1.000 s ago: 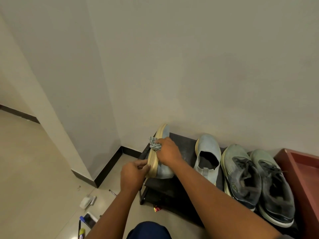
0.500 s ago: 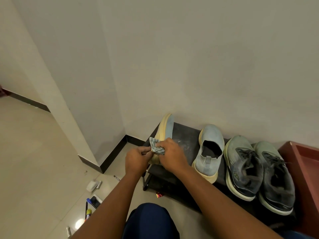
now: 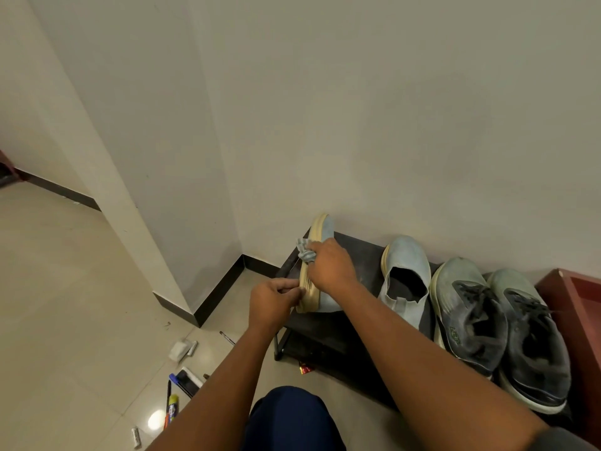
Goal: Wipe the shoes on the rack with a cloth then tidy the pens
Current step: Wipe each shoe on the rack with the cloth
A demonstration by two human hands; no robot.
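Note:
A pale blue slip-on shoe (image 3: pixel 323 232) with a cream sole stands tipped on its side at the left end of the black shoe rack (image 3: pixel 361 258). My left hand (image 3: pixel 271 302) grips its heel end. My right hand (image 3: pixel 330 266) holds a crumpled grey-blue cloth (image 3: pixel 304 250) against the sole, about midway along. Its mate (image 3: pixel 405 275) sits upright further right on the rack. Several pens and markers (image 3: pixel 172 402) lie scattered on the floor at lower left.
Two dark grey lace-up trainers (image 3: pixel 507 327) fill the rack's right part. A reddish wooden cabinet (image 3: pixel 575 304) adjoins it. A white eraser-like block (image 3: pixel 179 349) and a small red wrapper (image 3: pixel 305 369) lie on the tiled floor. My blue-clad knee (image 3: pixel 289 418) is low in view.
My right hand slid the cloth down the sole toward the heel, then back up toward the toe. My left hand kept hold of the heel.

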